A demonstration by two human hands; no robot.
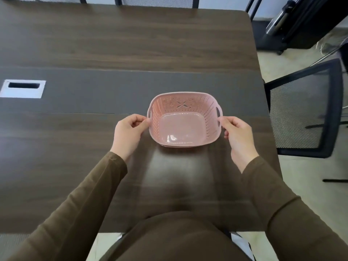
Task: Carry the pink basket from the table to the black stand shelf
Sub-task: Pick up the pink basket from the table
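Nearest: two brown long sleeves, one per arm, reaching forward over the near edge of the dark wood-grain table (75, 140). Left hand (128, 133) curled, thumb and fingertips pinched against the left rim of the pale pink perforated plastic basket (183, 127), just below its left handle. Right hand (238, 136) likewise curled, fingertips closed on the right rim beside the right handle slot. Both grips look set; whether firm enough for a lift, cannot tell. Basket itself upright, empty, resting on the table near the right-hand end, between the two hands; no visible gap beneath it, so judged not yet lifted. Progress: early, grasp made at most. Left to do: lift, carry, set down on the black stand shelf, which cannot be picked out with any certainty here. Count: one basket, two handles, two hands on it. Farther out: one silver rectangular cable port (22, 88) set in the table's grey centre strip, far left. One black mesh office chair (305, 110) off the table's right end; further chair backs along the far edge, partly cropped, number uncertain.
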